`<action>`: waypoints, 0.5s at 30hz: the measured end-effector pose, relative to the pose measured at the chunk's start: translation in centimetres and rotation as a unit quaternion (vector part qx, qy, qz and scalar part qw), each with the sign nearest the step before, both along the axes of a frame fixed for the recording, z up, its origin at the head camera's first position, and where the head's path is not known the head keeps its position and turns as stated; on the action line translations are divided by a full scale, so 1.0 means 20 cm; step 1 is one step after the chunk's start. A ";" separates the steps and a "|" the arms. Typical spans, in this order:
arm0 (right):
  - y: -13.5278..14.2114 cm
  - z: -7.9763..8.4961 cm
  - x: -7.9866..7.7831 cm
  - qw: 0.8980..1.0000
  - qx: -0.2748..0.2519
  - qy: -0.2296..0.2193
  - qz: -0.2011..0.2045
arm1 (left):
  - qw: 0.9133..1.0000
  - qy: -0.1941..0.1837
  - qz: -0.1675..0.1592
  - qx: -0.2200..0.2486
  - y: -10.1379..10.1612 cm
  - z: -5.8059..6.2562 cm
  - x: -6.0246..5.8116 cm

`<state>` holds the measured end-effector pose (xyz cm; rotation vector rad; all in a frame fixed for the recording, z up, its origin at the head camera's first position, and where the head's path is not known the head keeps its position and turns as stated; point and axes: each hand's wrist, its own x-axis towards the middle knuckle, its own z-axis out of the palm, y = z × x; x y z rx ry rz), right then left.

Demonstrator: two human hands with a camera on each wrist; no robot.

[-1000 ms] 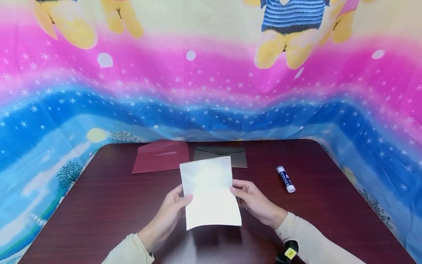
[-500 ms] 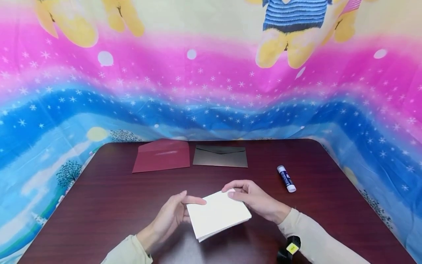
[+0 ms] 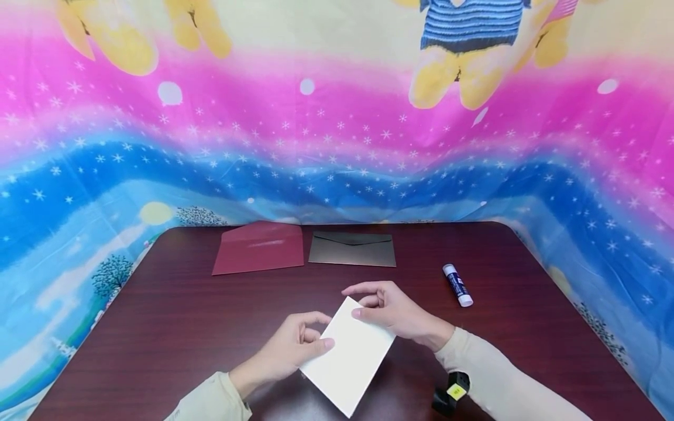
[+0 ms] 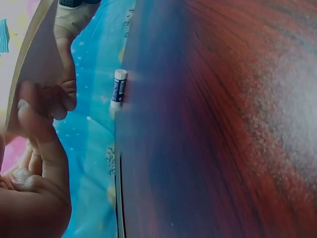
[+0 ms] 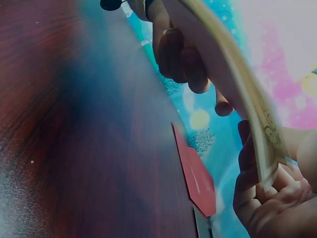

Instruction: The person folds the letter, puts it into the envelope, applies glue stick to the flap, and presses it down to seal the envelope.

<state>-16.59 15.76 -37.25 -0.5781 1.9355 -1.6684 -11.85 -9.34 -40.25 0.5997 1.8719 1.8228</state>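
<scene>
A folded sheet of white paper (image 3: 350, 359) is held above the table, turned so that one corner points toward the person. My left hand (image 3: 295, 348) pinches its left edge, thumb on top. At the upper right edge, my right hand (image 3: 402, 313) pinches it between thumb and curled fingers, the index finger stretched past the top corner. Seen from the right wrist, the paper (image 5: 235, 62) bows slightly and shows several layers at its edge, with a faint ornate pattern near the right hand (image 5: 277, 203). The fingers beneath it are hidden in the head view.
Toward the back of the dark wooden table (image 3: 174, 327) lie a red envelope (image 3: 260, 251), its flap raised, and a dark grey envelope (image 3: 353, 251). A glue stick (image 3: 457, 285) lies at the right. A printed cloth (image 3: 337, 134) hangs behind the table.
The paper, first held upright and taller, has been folded to a smaller size, then turned diagonally and lowered toward the person. Both hands have shifted their grip along its edges.
</scene>
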 end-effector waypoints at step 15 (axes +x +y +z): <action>-0.02 -0.07 0.03 0.995 -0.028 -0.046 -0.089 | 0.968 0.030 0.233 -0.093 0.06 0.02 0.01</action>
